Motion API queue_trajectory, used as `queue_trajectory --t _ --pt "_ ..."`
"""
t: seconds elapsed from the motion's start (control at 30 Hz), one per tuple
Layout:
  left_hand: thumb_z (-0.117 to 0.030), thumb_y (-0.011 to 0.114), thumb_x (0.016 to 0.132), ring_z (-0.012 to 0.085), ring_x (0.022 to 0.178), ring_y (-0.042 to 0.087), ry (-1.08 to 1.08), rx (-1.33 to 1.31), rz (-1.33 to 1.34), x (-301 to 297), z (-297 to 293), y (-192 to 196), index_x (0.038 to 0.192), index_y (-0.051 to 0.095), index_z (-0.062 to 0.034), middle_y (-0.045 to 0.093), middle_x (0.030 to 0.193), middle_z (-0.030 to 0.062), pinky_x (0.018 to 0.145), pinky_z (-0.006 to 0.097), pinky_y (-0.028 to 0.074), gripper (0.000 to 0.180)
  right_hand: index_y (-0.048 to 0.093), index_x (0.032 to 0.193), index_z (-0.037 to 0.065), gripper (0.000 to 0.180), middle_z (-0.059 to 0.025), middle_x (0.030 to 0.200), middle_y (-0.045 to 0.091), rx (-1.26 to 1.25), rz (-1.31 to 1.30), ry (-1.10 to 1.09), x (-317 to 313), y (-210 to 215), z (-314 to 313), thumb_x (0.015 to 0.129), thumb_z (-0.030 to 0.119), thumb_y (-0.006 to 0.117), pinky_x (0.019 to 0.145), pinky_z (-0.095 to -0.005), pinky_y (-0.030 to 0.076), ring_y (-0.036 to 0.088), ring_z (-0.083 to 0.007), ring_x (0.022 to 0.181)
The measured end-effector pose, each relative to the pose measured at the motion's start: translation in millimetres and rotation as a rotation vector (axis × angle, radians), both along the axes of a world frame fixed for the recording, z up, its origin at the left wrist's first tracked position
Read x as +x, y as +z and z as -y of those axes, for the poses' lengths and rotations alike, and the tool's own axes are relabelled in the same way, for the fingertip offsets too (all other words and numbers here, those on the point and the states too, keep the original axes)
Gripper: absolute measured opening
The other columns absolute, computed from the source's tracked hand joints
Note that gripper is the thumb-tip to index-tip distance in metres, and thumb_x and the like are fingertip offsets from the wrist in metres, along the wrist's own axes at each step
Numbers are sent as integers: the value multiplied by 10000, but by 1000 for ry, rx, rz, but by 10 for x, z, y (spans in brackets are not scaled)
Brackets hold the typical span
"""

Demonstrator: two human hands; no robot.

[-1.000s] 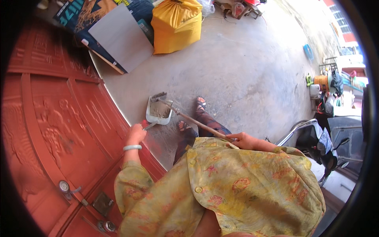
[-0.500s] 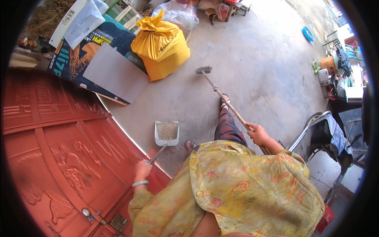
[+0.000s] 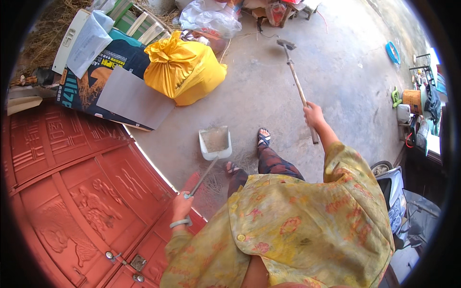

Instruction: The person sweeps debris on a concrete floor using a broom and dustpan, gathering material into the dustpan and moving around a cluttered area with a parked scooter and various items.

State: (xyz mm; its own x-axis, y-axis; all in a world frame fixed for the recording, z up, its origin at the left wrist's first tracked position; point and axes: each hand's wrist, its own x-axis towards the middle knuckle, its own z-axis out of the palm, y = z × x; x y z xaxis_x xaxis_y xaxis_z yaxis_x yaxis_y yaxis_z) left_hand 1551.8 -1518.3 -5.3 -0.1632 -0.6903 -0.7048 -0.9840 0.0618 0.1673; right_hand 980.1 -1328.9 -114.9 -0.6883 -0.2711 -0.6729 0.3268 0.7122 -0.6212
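Note:
My left hand [image 3: 181, 205] is closed around the handle end of a long-handled dustpan [image 3: 227, 148]. The pale pan hangs low or rests on the concrete, which I cannot tell, and holds some greyish-brown dirt. Out to the right, my right hand [image 3: 313, 115] grips the wooden handle of a broom [image 3: 297, 79] near its upper end. The broom's dark head points away from me, at or near the floor below the stool-like furniture at the back. Both my feet, in dark strapped sandals, show between the two tools.
A red embossed metal door [image 3: 91, 192] lies along my left. Beyond it are a dark printed box [image 3: 113, 62], a grey board [image 3: 129, 96] and a knotted yellow sack [image 3: 187, 72]. A scooter [image 3: 396, 197] is parked at right. A blue basin [image 3: 393, 53] sits farther off.
My right arm has stretched forward and right, carrying the broom head farther away. The dustpan has shifted slightly right and forward. My feet have changed position.

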Motion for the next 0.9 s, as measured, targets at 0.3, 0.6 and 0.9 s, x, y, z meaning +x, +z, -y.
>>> queue_trajectory --t 0.3,0.6,0.9 --pt "-234 664 767 248 816 641 85 31 -128 -926 103 115 1055 630 -45 669 860 132 747 353 488 347 580 1111 25 292 -150 709 613 87 -21 95 132 -538 844 836 111 529 513 -368 530 602 -240 526" --pt "-256 646 781 314 885 638 6 69 -156 -1262 314 -97 1106 604 -68 667 937 165 776 404 485 377 539 1270 89 443 -177 691 611 62 185 289 250 158 375 833 154 567 520 -368 512 615 -245 555" --pt "-275 642 787 360 937 619 -57 111 -6 -1464 374 -13 1144 595 -112 661 975 181 797 445 481 395 536 1260 102 417 -126 630 597 104 -48 411 -64 -434 1356 846 151 546 497 -359 510 586 -221 497"
